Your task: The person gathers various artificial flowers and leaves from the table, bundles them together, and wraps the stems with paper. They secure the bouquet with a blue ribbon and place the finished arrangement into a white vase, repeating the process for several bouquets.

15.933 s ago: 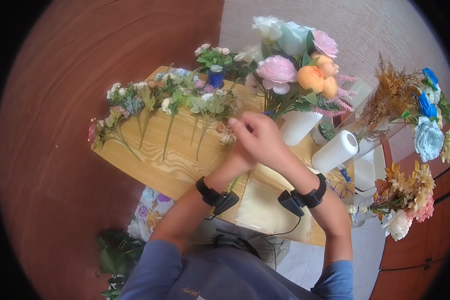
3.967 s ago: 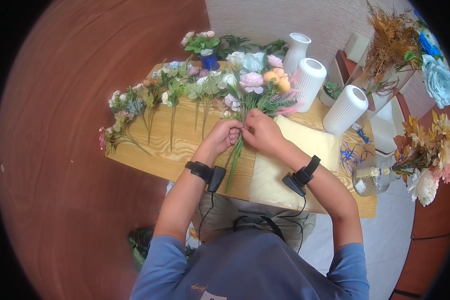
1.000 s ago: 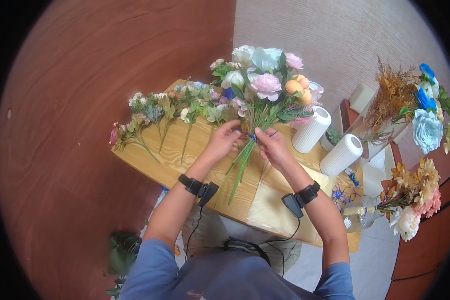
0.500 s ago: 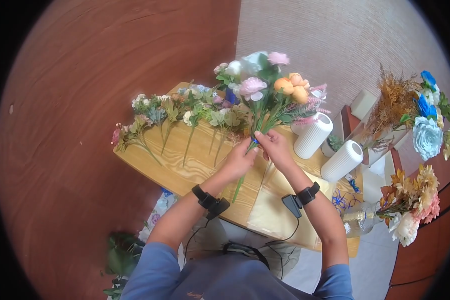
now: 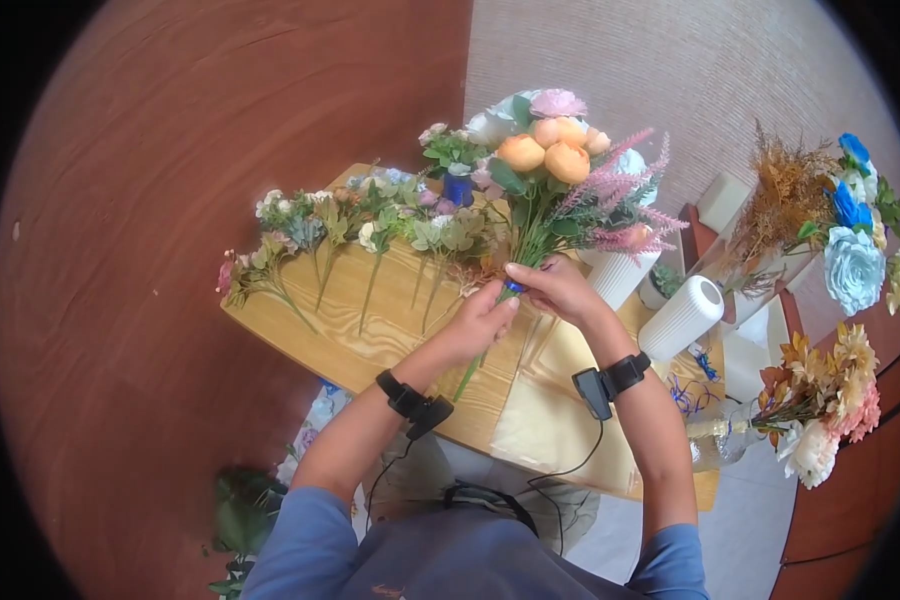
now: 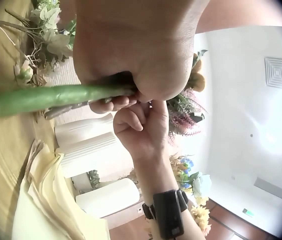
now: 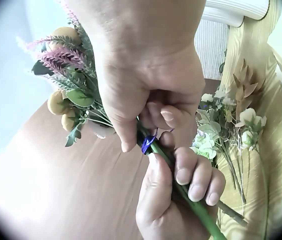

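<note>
A bouquet of artificial flowers [image 5: 545,150] stands upright over the table, with orange, pink and white blooms and pink feathery sprigs. A blue ribbon [image 7: 148,144] is wound around its green stems [image 7: 201,212]. Just below the ribbon my left hand [image 5: 482,322] grips the stems, its fingers curled round them and its thumb beside the ribbon. My right hand [image 5: 562,290] holds the stems at and above the ribbon, thumb on one side and fingers curled on the other. In the left wrist view one thick stem [image 6: 41,100] sticks out below my left hand.
Loose flower stems [image 5: 370,225] lie across the wooden table [image 5: 310,335]. Cream wrapping sheets [image 5: 545,420] lie near its front edge. White ribbed vases [image 5: 682,318], blue ribbon scraps [image 5: 688,395] and a glass vase [image 5: 725,440] holding flowers are to the right.
Since four seconds ago the bouquet has been raised and blue ribbon shows around its stems. My left hand has closed around the stems. The bouquet has turned, bringing the orange blooms to the front.
</note>
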Demonstrator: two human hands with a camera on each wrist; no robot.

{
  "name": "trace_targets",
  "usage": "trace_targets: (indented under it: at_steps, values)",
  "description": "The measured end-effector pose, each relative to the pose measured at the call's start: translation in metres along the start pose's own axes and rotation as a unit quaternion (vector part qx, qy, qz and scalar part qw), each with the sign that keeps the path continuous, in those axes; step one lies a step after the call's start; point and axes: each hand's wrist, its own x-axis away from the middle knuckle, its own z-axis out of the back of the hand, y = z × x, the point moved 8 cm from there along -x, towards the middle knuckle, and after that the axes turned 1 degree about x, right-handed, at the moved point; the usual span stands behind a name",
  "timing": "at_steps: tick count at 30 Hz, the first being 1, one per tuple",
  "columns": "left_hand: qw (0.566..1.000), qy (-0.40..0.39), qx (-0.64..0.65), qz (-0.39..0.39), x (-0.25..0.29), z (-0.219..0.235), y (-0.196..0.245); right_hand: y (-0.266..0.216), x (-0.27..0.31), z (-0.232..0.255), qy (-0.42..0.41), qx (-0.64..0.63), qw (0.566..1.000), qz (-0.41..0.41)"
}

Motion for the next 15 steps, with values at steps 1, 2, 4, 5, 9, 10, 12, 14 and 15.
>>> trace_targets:
  at_steps: [1,2,4,5,9,10,12,14,15]
  values:
    - [1.000,-0.016,0.017,0.016,0.000,-0.001,-0.001,-0.001,0.002,0.000,0.013,0.012,1.000,-0.003]
    - [1.000,-0.016,0.017,0.017,0.000,0.000,0.000,-0.001,0.003,0.001,0.027,0.024,0.999,-0.005]
    - [0.997,-0.029,0.057,0.052,0.003,-0.003,0.006,0.000,0.004,0.002,0.031,0.030,0.999,-0.006]
    - [0.996,-0.028,0.058,0.054,0.002,0.000,0.008,0.000,0.004,0.002,0.035,0.036,0.999,-0.006]
    - [0.990,-0.051,0.095,0.094,0.001,-0.004,0.011,-0.007,0.007,-0.003,0.030,0.057,0.998,0.003]
    - [0.988,-0.042,0.111,0.097,0.001,-0.005,0.011,-0.006,0.007,-0.003,0.029,0.071,0.997,-0.001]
    - [0.987,-0.021,0.128,0.099,0.004,-0.008,0.008,-0.005,0.007,-0.004,0.028,0.085,0.996,-0.004]
    - [0.984,0.001,0.145,0.102,0.005,-0.008,0.006,-0.004,0.006,-0.004,0.043,0.084,0.995,-0.002]
    - [0.982,0.006,0.158,0.102,0.006,-0.009,0.008,-0.004,0.007,-0.005,0.043,0.084,0.995,-0.004]
